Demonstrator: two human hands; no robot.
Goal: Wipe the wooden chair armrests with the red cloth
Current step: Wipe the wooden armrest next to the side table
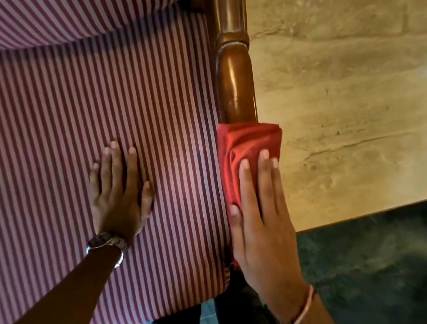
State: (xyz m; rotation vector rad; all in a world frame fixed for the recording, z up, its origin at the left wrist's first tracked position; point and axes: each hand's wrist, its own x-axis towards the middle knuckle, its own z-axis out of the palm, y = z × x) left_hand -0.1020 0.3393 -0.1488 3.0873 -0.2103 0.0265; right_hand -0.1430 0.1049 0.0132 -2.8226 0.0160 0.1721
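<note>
The right hand (261, 210) lies flat, fingers together and extended, pressing the red cloth (248, 153) down over the near end of the wooden armrest (236, 78), the thumb tucked against the cloth's inner side; the cloth wraps the rail and hides the wood beneath it. The left hand (119, 190) is spread wide and empty, palm down on the striped seat cushion (31, 137), bracing. The likeliest trouble is the cloth slipping: with a flat palm instead of a closed grip, a push up the glossy rail could bunch it against the turned collar (232, 41) or drop it off the outer side toward the stone-topped table (349, 80) just beside the chair. Only 1 armrest shows (the other is out of view). No brand, label or writing is legible; the wristwatch (104, 242) is too small to read.
</note>
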